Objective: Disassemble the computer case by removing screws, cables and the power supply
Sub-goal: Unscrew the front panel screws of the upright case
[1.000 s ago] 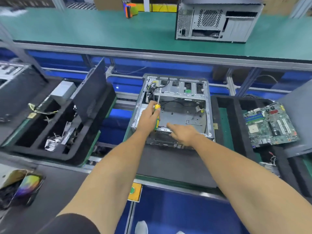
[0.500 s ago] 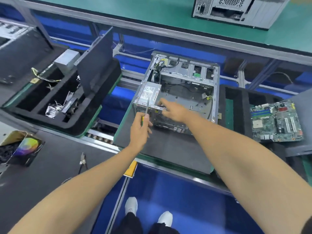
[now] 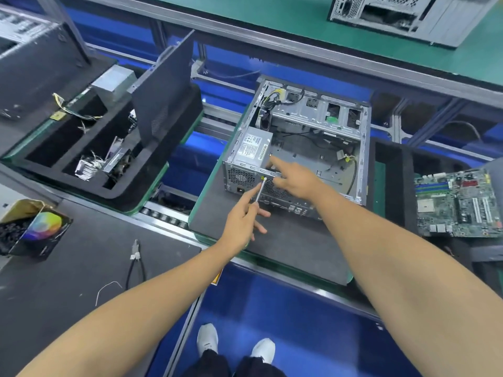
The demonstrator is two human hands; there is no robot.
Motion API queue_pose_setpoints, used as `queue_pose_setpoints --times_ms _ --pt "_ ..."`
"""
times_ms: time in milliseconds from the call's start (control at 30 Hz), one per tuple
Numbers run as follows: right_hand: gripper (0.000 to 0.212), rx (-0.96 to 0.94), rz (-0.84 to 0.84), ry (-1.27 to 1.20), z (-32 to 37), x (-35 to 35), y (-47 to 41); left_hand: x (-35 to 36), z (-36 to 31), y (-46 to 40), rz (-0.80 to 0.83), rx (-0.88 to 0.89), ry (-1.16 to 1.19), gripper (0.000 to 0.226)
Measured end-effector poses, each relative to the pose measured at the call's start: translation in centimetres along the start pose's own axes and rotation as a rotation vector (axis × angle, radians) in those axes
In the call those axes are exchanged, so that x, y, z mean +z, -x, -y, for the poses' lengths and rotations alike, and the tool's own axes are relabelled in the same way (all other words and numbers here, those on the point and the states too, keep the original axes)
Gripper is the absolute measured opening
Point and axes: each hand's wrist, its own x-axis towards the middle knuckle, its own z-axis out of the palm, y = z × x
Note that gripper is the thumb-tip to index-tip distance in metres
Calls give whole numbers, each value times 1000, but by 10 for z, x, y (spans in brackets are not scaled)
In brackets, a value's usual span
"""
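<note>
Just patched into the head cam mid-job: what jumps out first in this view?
The open computer case lies at centre on a dark pallet mat, its power supply in the near-left corner. The left hand holds a screwdriver with its tip at the case's rear panel, while the right hand rests on the rear edge. A bare motherboard lies to the right.

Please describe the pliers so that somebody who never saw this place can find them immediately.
Start from the open computer case in the middle and look down-left to the dark grey mat. The pliers lie there, right of the colourful box. They have black handles and a short metal head; the thin white wire beside them is the only other loose thing nearby.
</note>
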Motion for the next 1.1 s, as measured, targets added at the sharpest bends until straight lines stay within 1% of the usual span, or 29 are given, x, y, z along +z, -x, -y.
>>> queue_pose_setpoints --times_ms 267,867,1100 --pt "35 24 22 -30 5 -4 2 -4 6 -2 -8 -2 -24 49" --pt "36 42 6 -99 8 -7 4 1 5 -3 -52 11 -47 49" --pt "35 61 29 -112 10 -8 5 -1 5 -4 -45 25 -76 48"
